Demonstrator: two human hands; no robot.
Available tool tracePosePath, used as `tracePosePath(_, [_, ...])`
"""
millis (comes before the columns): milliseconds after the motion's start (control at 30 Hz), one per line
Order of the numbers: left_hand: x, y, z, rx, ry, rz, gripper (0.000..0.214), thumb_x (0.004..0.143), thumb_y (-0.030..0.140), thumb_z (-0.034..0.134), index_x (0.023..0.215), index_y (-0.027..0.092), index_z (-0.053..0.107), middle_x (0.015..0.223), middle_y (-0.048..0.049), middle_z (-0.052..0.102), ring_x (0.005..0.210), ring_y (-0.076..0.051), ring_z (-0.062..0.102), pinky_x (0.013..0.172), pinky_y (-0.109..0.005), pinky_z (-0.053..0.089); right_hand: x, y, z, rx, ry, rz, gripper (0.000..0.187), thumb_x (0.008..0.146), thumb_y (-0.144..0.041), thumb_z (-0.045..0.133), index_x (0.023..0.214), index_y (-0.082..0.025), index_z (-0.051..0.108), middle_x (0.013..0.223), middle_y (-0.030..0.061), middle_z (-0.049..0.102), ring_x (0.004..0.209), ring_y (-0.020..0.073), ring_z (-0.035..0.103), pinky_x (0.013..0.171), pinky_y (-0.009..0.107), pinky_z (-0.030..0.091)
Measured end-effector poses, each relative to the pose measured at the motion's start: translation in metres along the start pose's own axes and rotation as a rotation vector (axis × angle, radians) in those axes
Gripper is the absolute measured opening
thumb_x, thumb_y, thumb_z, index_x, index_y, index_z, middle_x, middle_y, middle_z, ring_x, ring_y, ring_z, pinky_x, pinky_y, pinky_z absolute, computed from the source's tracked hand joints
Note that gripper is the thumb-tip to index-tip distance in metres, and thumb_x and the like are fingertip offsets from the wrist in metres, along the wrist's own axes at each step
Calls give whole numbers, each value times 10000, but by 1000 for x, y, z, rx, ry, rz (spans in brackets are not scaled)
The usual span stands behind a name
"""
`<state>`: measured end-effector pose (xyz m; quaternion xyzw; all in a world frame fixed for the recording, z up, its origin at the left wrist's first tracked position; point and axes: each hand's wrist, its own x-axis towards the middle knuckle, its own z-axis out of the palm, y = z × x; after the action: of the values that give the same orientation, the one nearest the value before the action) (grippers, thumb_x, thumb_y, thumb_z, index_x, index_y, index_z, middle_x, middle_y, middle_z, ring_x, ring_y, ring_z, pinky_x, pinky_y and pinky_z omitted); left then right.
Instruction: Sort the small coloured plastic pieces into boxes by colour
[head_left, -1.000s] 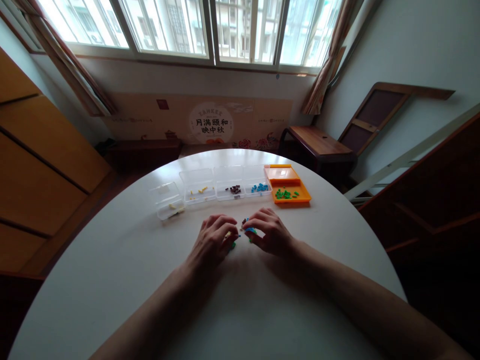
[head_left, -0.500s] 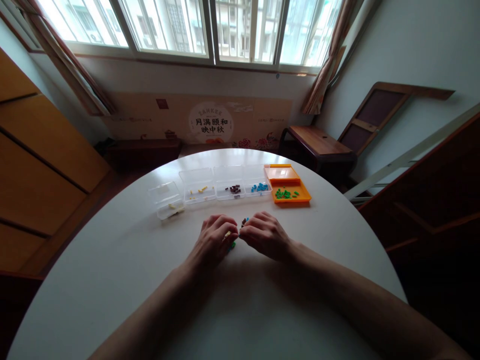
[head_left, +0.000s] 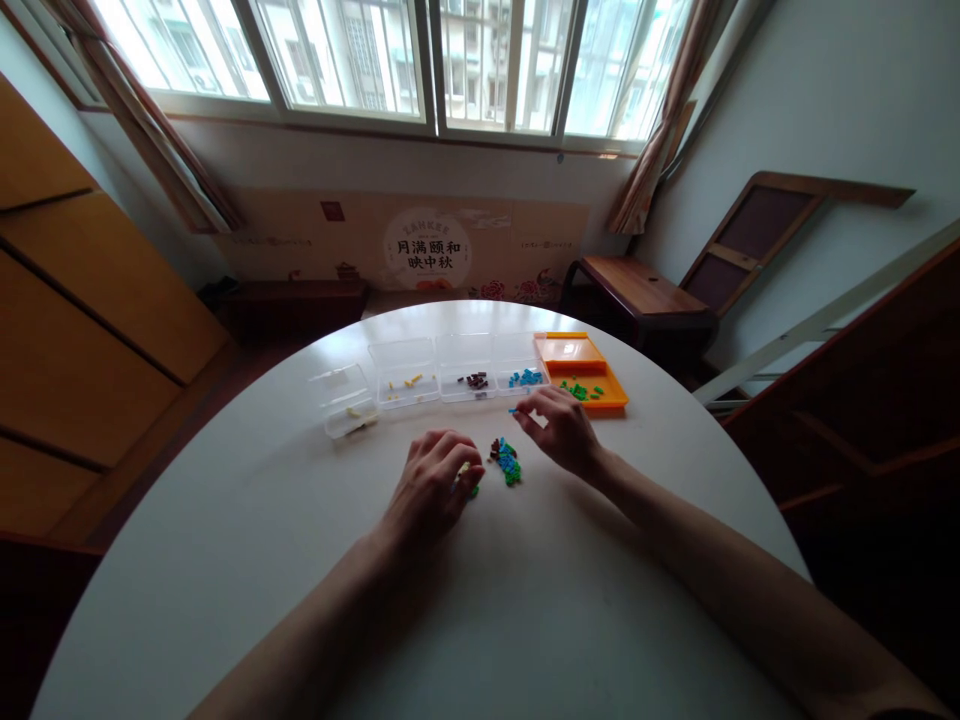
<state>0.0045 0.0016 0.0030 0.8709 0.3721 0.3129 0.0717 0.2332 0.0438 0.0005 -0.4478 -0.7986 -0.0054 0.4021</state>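
Observation:
A small heap of mixed coloured beads (head_left: 507, 462) lies on the round white table (head_left: 225, 560). My left hand (head_left: 435, 485) rests curled just left of the heap, fingertips pinching a pale yellow bead. My right hand (head_left: 559, 428) is lifted behind and right of the heap, pinching a tiny blue bead at its fingertips, close to the clear box holding blue beads (head_left: 520, 364). Beside that box stand a clear box of brown beads (head_left: 466, 368), a clear box of yellow beads (head_left: 405, 373) and a clear box of pale beads (head_left: 346, 402).
An orange box with green beads (head_left: 581, 370) sits at the right end of the row. Beyond the table are a dark wooden bench (head_left: 637, 290), a folded wooden frame against the wall (head_left: 757, 240), wooden cabinets on the left (head_left: 82, 330) and windows.
My right hand has left the bead heap and moved back and right toward the blue-bead box, carrying a blue bead. The heap is now uncovered. My left hand stays put.

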Motion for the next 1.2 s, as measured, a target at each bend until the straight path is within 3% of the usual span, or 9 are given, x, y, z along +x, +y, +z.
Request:
tracePosePath(200, [-1, -1, 0, 32, -20, 24, 144, 928, 280, 492, 868, 199, 595, 970, -56, 641, 1010, -215, 515, 889, -382, 369, 41, 30, 0, 25, 167, 275, 121, 835, -257, 600, 782, -175, 670, 727, 29, 664, 630, 157, 565, 657, 288, 451])
tracePosePath(367, [-3, -3, 3, 77, -69, 46, 103, 909, 272, 529, 925, 204, 605, 1029, -63, 637, 1071, -237, 508, 922, -415, 369, 52, 45, 4, -6, 134, 400, 150, 816, -233, 595, 897, -161, 700, 802, 47, 693, 665, 170, 592, 704, 314, 470])
tracePosePath(633, [-2, -3, 7, 193, -167, 112, 352, 909, 311, 535, 1259, 342, 556, 1353, -70, 498, 1292, -314, 369, 1023, -515, 328, 17, 23, -4, 5, 85, 252, 128, 835, -234, 586, 876, -174, 692, 797, 47, 661, 691, 172, 580, 705, 311, 474])
tracePosePath(867, [-2, -2, 8, 160, -138, 131, 266, 874, 226, 568, 1099, 332, 664, 1338, -46, 520, 1298, -309, 379, 1028, -514, 347, -11, 7, -7, 41, 54, 144, 104, 852, -217, 575, 855, -193, 677, 796, 44, 643, 733, 185, 578, 723, 323, 473])
tracePosePath(1067, [0, 0, 6, 126, -102, 109, 230, 887, 205, 547, 1071, 282, 663, 1252, -52, 585, 1250, -275, 440, 997, -473, 389, -17, -4, -4, 77, 38, 133, 102, 858, -207, 576, 839, -190, 674, 786, 42, 636, 746, 180, 579, 727, 314, 471])
tracePosePath(1200, [0, 2, 6, 134, -89, 130, 162, 879, 197, 551, 931, 261, 691, 1194, -49, 617, 1224, -270, 465, 982, -465, 394, -18, -13, -4, 80, 20, 118, 93, 858, -200, 584, 843, -199, 675, 779, 36, 641, 766, 183, 589, 747, 319, 468])
